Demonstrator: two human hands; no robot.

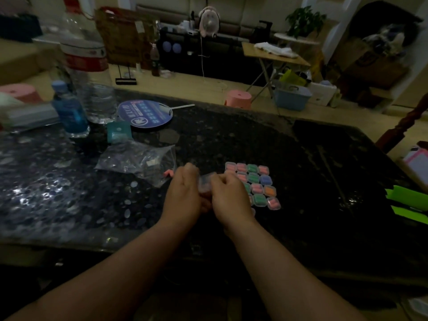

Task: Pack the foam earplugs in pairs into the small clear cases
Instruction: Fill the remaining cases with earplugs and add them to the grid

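Fingers of the left hand [185,193] and right hand [228,195] curled round one clear case [205,184], held between them over the table [312,181]; filled cases [259,188] lay just right, nearer the right hand.

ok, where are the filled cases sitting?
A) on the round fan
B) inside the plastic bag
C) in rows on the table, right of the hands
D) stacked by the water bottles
C: the filled cases lie in rows on the table beside the right hand, which with the left hand grips one more clear case.
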